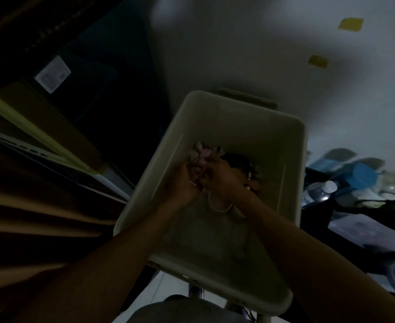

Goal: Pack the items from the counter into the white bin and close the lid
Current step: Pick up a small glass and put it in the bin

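Head view, and I am looking down in dim light into the open white rectangular plastic bin (243, 127), which fills the middle of the frame with no lid on it. Both forearms reach in over its near rim. My left hand (182, 185), a thin ring on one finger, is curled, its fingers closed around a small bundle of pale pink and grey soft items (200, 155) against the bin's left wall. My right hand (222, 180) touches the left one, its fingers bent onto the same bundle; I cannot tell exactly what each finger pinches. Just beneath the hands a pale ring-shaped bangle (218, 205) lies on the bin floor, and a dark tangled mass (240, 163) sits beside the right hand. Right of the bin, a clear plastic bottle with a white cap (320, 191) lies among blurred blue and pale clutter.
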Demonstrator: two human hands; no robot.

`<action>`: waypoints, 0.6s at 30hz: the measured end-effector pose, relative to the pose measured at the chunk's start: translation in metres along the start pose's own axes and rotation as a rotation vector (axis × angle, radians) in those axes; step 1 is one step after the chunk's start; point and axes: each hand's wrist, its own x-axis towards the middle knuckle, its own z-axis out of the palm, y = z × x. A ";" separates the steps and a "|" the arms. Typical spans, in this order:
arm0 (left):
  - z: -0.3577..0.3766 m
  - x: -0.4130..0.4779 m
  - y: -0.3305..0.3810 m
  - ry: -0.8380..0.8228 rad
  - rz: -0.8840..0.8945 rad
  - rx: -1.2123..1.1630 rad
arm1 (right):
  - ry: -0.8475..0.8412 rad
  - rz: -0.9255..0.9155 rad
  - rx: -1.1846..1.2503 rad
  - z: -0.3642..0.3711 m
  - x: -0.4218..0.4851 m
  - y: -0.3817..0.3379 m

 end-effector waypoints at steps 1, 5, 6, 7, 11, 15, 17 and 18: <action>0.000 0.002 -0.001 -0.015 -0.030 -0.001 | 0.000 0.004 0.001 0.004 0.002 0.002; 0.005 0.014 -0.022 -0.102 -0.185 -0.060 | -0.097 0.135 -0.008 0.020 0.012 0.011; 0.007 0.017 -0.026 -0.110 -0.220 -0.060 | -0.112 0.145 -0.014 0.023 0.014 0.014; 0.008 0.019 -0.030 -0.127 -0.235 -0.073 | -0.126 0.157 -0.020 0.026 0.015 0.017; 0.015 0.032 -0.039 -0.155 -0.290 -0.119 | -0.162 0.172 -0.046 0.037 0.023 0.028; 0.020 0.042 -0.047 -0.119 -0.340 -0.209 | -0.192 0.203 -0.007 0.047 0.029 0.036; 0.022 0.045 -0.049 -0.128 -0.410 -0.252 | -0.183 0.210 -0.022 0.049 0.033 0.037; 0.023 0.046 -0.050 -0.137 -0.446 -0.267 | -0.188 0.193 -0.060 0.048 0.034 0.036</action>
